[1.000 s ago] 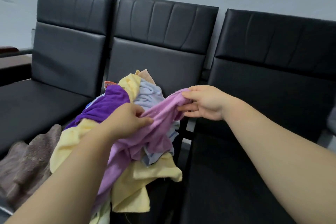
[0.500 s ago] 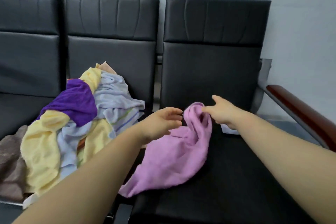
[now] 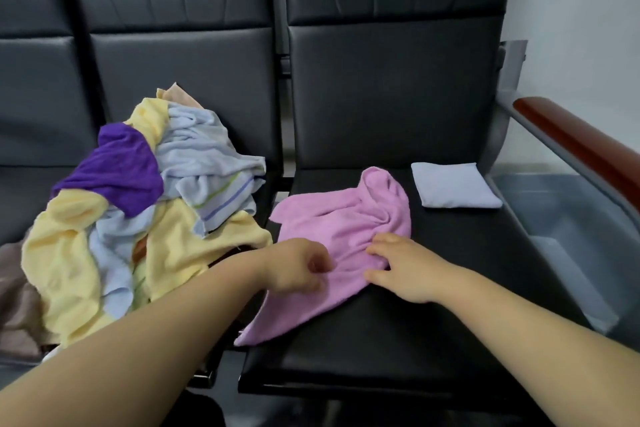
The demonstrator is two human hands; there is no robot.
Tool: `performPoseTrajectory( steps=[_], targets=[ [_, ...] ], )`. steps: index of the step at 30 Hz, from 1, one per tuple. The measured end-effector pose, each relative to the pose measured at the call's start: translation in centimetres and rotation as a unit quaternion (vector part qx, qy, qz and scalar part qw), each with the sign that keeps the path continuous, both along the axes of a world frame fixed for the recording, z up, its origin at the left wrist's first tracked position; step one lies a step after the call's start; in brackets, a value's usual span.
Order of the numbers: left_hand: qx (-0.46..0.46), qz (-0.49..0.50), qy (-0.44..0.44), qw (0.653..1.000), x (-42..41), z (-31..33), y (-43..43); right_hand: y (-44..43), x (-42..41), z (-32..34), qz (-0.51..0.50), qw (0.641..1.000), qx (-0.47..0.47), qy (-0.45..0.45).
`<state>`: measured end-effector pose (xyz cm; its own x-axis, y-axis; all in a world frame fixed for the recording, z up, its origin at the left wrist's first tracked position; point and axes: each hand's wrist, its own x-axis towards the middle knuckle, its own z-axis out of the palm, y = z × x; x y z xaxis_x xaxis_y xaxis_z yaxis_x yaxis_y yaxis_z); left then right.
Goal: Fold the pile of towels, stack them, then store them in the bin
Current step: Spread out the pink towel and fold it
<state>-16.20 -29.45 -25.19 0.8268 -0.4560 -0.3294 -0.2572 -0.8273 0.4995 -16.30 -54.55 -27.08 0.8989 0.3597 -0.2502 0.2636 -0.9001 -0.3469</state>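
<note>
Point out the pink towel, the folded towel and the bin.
pink towel (image 3: 332, 218), head view, its middle, above the hands.
folded towel (image 3: 453, 185), head view, centre of its top face.
bin (image 3: 554, 218), head view, grey inner floor under the armrest.

Waiting room: linked black seats (image 3: 381, 107), wooden armrest (image 3: 581, 146).

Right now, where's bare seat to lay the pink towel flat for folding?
Free: the right seat between the pink towel, the folded pale-blue towel and the front edge; also a strip behind the pink towel, up to the backrest. Crowded: the middle seat, buried under the towel pile. Both hands, left hand and right hand, rest on the pink towel.
</note>
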Motion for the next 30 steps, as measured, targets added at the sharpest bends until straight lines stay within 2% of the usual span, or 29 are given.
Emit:
performPoseTrajectory(
  steps=[1,3,5,6,8,10,12,15,17,20,24,27,28,30],
  targets=[
    [-0.068,0.027,0.035,0.997,0.0,-0.4,0.0,-0.2,0.3,-0.1,-0.007,1.000,-0.003,0.004],
    [-0.214,0.094,0.109,0.966,0.3,-0.9,-0.6,-0.8,0.7,-0.2,-0.023,1.000,-0.002,0.005],
    [-0.263,0.117,0.091,0.953,1.0,-0.8,-1.0,-1.2,0.7,-0.4,-0.042,0.999,0.014,-0.029],
    [-0.232,0.112,0.043,0.965,1.5,-0.5,-1.0,-1.2,0.6,-0.4,-0.046,0.997,0.028,-0.057],
    [-0.088,0.058,-0.049,0.993,2.4,0.2,-0.2,-0.8,0.1,-0.4,-0.035,0.993,0.065,-0.097],
    [0.029,-0.021,-0.047,0.998,3.0,0.3,1.0,0.0,-0.5,-0.6,-0.014,0.990,0.107,-0.093],
    [0.094,-0.068,-0.024,0.993,3.1,-0.1,1.6,0.8,-1.0,-0.6,0.021,0.990,0.124,-0.069],
    [0.100,-0.063,-0.056,0.991,3.6,-1.0,1.5,1.4,-0.9,-1.0,0.058,0.992,0.100,-0.060],
    [0.082,-0.065,-0.088,0.991,4.0,-1.8,1.3,1.0,-0.3,-1.0,0.040,0.994,0.074,-0.075],
    [0.025,-0.050,-0.090,0.994,4.1,-2.3,0.6,0.1,0.5,-0.8,-0.017,0.995,0.052,-0.078],
    [0.007,-0.036,-0.071,0.997,4.2,-2.0,-0.4,1.0,-0.9,0.4,-0.056,0.987,0.099,-0.115],
    [0.005,-0.051,-0.014,0.999,4.2,-1.5,-0.1,2.9,-3.0,1.2,-0.063,0.985,0.158,-0.022],
    [0.006,-0.049,-0.003,0.999,4.3,-1.3,0.1,3.4,-3.6,1.1,-0.056,0.988,0.146,0.010],
    [0.019,-0.055,-0.004,0.998,4.2,-1.1,0.3,4.0,-4.0,0.4,-0.032,0.996,0.087,0.004]
  ],
)
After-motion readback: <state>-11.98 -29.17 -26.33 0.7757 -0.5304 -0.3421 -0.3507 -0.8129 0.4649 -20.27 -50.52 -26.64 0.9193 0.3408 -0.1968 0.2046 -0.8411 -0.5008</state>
